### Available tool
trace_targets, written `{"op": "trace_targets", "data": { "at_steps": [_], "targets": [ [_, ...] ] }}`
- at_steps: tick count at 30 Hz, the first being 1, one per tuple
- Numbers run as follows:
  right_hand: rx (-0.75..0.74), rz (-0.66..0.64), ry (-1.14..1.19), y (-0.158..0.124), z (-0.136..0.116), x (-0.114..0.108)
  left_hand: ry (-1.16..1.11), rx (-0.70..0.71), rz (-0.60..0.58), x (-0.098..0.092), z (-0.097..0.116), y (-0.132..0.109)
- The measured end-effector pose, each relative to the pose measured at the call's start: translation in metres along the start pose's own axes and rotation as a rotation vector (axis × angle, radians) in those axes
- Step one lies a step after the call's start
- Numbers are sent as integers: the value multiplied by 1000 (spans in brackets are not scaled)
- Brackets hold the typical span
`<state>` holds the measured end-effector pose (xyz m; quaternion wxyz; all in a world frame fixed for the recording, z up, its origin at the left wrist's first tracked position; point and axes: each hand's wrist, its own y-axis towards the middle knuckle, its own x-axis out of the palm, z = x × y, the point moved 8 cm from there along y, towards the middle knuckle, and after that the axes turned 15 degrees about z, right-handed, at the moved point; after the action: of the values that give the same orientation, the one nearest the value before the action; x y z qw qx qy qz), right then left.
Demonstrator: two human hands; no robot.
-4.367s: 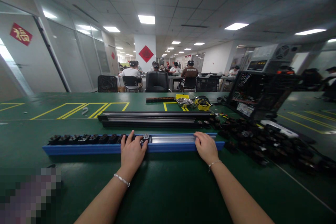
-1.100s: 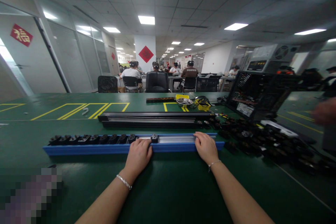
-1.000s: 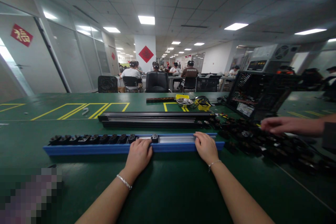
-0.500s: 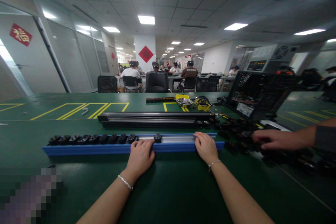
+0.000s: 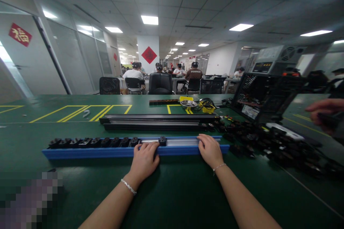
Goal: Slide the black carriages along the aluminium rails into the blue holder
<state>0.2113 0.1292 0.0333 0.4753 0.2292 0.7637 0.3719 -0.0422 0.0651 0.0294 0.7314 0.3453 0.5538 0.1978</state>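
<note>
A long blue channel (image 5: pixel 88 154) lies across the green table in front of me, a pale metallic strip along its inside. Several black modules with knob-like tops (image 5: pixel 106 142) line its left half. One separate black module (image 5: pixel 162 141) sits near the middle. My left hand (image 5: pixel 145 158) curls its fingers over the channel's near edge, fingertips beside this separate module. Further right, my right hand (image 5: pixel 210 150) wraps over the same channel, fingertips reaching its inside. The fingers of both hands are partly hidden by the backs of the hands.
Behind the channel lie long black rails (image 5: pixel 158 121). A heap of small black parts (image 5: pixel 285 146) spreads on the right, beneath an open computer case (image 5: pixel 264 96). Another person's hand (image 5: pixel 326 112) is at the right edge. A metal bowl (image 5: pixel 189 104) stands further back.
The other person's hand has lifted from the heap and moved right. My left hand and the separate module have shifted very slightly right; my right hand is nearly still.
</note>
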Motion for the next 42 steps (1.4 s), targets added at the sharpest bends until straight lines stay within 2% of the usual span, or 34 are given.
{"op": "trace_targets", "data": {
  "at_steps": [3,8,12,16,23,42],
  "targets": [
    [-72,-20,56,1,-20,0,11,-2,-13,0,1,0],
    [-138,-190,55,-6,-59,11,23,0,-46,1,3,0],
    [-186,-277,100,-14,-87,16,14,0,-56,2,3,-1],
    [-224,-325,157,-21,-104,21,14,7,-62,4,5,-2],
    [-204,-394,152,-25,-107,30,20,8,-92,5,8,-2],
    [-199,-434,102,-28,-107,34,30,-13,-101,6,8,-3]
  ]
}}
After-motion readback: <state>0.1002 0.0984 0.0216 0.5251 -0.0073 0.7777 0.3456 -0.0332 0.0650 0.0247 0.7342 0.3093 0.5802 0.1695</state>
